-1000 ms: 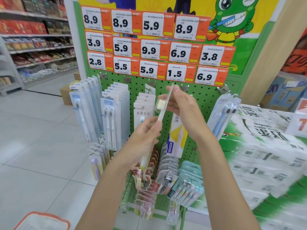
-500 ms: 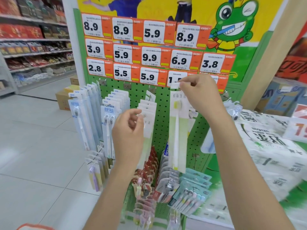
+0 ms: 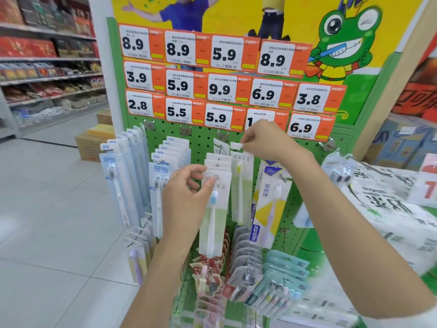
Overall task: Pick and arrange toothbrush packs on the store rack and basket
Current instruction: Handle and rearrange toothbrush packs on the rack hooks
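r hand (image 3: 267, 140) pinches yellow-brush pack (image 3: 241, 185), l hand (image 3: 186, 192) blue-brush pack (image 3: 216, 223)

The toothbrush pack (image 3: 240, 185) I pinch in my right hand (image 3: 264, 140) is matt white card under clear glossy plastic; the front pack (image 3: 214, 216) my left hand (image 3: 186, 197) pinches looks the same; its hook (image 3: 215, 177) is shiny metal; the pegboard (image 3: 203, 140) is smooth green paint; the price tags (image 3: 179, 49) are paper; the floor (image 3: 47, 209) is glossy tile.
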{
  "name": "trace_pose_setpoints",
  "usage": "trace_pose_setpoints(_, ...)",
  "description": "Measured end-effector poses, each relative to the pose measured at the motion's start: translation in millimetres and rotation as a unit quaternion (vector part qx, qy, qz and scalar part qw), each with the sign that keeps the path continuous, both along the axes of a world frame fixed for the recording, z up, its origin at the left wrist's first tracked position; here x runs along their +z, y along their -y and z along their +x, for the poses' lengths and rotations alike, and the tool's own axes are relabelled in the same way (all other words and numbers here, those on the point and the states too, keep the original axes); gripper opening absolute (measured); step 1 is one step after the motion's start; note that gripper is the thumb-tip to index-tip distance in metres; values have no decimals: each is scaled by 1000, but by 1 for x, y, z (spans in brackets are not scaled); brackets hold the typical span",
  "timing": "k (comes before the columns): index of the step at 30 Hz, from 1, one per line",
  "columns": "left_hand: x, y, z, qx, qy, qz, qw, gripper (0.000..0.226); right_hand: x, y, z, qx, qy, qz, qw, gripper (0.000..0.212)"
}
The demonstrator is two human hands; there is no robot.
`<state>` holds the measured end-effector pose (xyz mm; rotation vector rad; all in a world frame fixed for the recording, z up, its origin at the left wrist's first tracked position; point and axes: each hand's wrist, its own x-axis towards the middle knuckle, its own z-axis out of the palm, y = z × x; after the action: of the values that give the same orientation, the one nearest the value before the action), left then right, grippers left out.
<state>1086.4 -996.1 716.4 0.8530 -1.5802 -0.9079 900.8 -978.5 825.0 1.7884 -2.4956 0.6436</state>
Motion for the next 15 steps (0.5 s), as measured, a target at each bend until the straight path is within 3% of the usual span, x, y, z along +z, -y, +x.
trace_pose_setpoints(8, -1, 7, -2, -12, -15, -4, 1000, 8, 4, 6, 3, 61, 32, 20, 997, 13)
trace_pose_setpoints(15, 1, 7, 1, -24, -20, -2, 1000, 8, 1, 11, 5, 36, 20, 10, 999, 15)
